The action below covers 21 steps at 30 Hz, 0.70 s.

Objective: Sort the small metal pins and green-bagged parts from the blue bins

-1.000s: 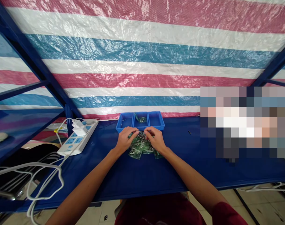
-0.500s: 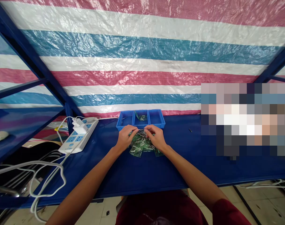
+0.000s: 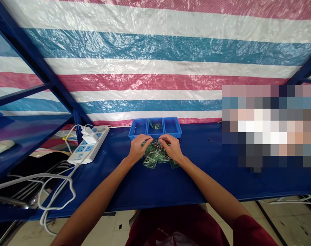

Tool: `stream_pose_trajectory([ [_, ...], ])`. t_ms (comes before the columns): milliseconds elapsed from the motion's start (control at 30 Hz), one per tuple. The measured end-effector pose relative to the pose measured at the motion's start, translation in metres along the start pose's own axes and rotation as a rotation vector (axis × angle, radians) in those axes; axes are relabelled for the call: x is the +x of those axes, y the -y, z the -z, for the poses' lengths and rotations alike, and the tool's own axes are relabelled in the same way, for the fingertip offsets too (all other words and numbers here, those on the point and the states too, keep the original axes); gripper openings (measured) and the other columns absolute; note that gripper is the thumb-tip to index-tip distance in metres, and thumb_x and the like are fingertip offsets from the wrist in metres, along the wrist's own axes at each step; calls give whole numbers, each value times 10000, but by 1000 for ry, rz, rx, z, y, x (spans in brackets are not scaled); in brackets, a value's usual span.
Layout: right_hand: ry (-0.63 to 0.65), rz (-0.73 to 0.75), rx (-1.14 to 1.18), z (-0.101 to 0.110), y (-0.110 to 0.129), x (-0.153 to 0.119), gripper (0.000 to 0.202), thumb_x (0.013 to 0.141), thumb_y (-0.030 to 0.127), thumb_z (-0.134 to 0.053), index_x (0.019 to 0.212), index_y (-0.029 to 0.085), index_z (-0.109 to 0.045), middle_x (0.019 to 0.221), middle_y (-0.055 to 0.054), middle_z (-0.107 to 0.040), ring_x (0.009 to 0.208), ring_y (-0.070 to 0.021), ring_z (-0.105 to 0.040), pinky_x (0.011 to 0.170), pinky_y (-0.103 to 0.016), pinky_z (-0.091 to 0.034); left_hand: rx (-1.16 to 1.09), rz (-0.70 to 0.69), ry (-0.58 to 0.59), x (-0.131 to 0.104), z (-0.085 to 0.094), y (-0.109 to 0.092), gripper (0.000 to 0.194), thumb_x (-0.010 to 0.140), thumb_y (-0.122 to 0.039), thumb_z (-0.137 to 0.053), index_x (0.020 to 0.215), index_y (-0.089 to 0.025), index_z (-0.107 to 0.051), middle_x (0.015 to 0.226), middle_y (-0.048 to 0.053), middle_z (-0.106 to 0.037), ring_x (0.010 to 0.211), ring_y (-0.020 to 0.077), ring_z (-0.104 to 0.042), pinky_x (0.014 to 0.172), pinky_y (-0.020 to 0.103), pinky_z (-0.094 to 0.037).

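Note:
My left hand (image 3: pixel 139 147) and my right hand (image 3: pixel 172 147) face each other, fingers pinched on the two ends of a thin, light rod (image 3: pixel 156 138). Below and between them lies a pile of green-tinted clear packets (image 3: pixel 155 155) with small metallic pieces. Just behind my hands stands a blue tray (image 3: pixel 181 132) with three compartments. Its middle compartment holds a green packet (image 3: pixel 155 125); the left one has a thin piece in it.
A white power strip (image 3: pixel 88 147) with a plugged-in charger (image 3: pixel 89 135) and cables lies on the left of the blue table (image 3: pixel 155 191). A small dark piece (image 3: pixel 209 140) lies to the right. The far right is pixelated.
The view has shifted slightly, so the table and tray appear a little higher and further right. Both hands keep their pinch on the thin rod.

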State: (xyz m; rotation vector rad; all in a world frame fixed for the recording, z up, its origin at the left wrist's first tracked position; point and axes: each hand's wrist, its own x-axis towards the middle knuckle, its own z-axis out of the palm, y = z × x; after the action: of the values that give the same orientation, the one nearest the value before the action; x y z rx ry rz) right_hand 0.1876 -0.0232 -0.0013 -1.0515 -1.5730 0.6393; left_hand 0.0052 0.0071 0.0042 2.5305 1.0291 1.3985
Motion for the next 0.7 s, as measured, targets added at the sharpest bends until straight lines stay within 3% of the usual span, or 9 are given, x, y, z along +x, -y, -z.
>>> stream_pose_trajectory([
  [100,-14,19,13,0,0,0,223,887,378,-510,831,192,-622,751,-16,-636,540,-122,-577,561,-248,-477,-34,-26,-29,1,-1,-1,188,916,-321,-554,925,-163,-656,780,41,-679,731,151,-624,727,271,-494],
  [300,-21,39,4,-1,-4,0,208,891,360,-516,869,190,-634,754,-17,-642,555,-124,-581,570,-249,-482,-58,-36,-18,3,1,-3,175,924,-263,-534,833,-163,-645,799,52,-683,776,156,-626,763,273,-486],
  [567,-35,71,-6,-2,-5,0,224,888,367,-520,844,188,-647,789,-28,-661,584,-126,-591,599,-254,-496,-128,68,6,3,3,-5,242,920,-289,-516,770,-161,-655,766,52,-677,754,159,-613,745,273,-477],
  [700,-19,91,-26,-1,-4,-1,241,903,375,-501,835,190,-639,794,-32,-654,630,-134,-593,614,-254,-489,-231,206,0,5,3,-4,228,879,-351,-574,815,-167,-694,794,48,-698,713,158,-614,695,266,-485],
])
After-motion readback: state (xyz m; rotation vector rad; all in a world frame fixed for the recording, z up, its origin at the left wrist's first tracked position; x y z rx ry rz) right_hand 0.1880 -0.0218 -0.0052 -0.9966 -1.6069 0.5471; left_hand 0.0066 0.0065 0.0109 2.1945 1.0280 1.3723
